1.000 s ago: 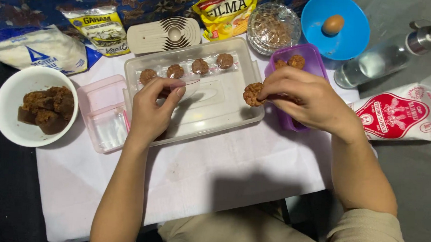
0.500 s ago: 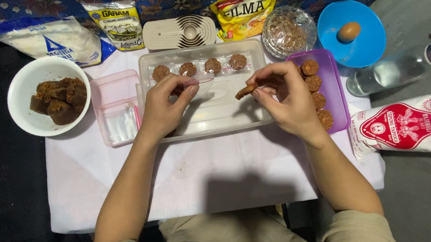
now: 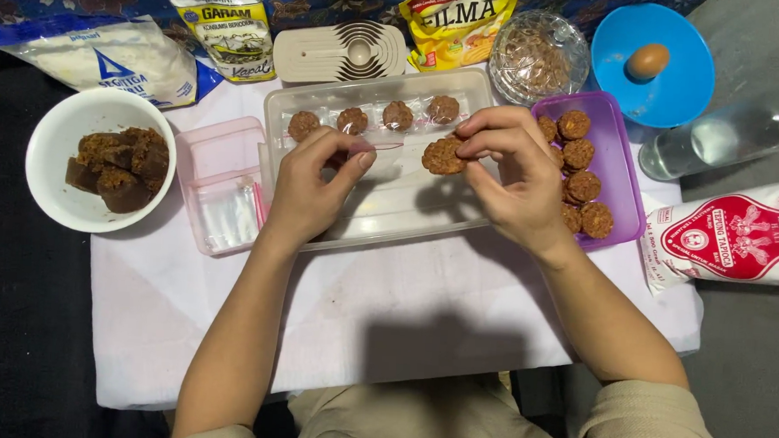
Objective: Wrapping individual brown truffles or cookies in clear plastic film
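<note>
Four wrapped cookies (image 3: 374, 119) already lie in a row along the far side of the clear tray (image 3: 461, 216), each in its own small transparent sleeve. Your right hand (image 3: 512, 176) pinches one bare brown cookie (image 3: 443, 156) between thumb and fingertips, holding it above the tray's middle, tilted toward your left hand (image 3: 314, 188). Your left hand's fingers are closed on a small clear plastic sleeve (image 3: 377, 147) with a pink edge, held just beside that cookie; sleeve and cookie are near but not yet joined. About six unwrapped cookies remain in the purple tray (image 3: 626, 200), touching your right hand's far side. A pink box (image 3: 220, 152) of spare sleeves sits against the clear tray's left wall. Judged from this layout, wrapping is under halfway: four pieces done, one in hand, the purple tray's stock left. On the tabletop's cloth (image 3: 402, 317), a white bowl (image 3: 51, 152) of dark brown chunks stands well apart.
</note>
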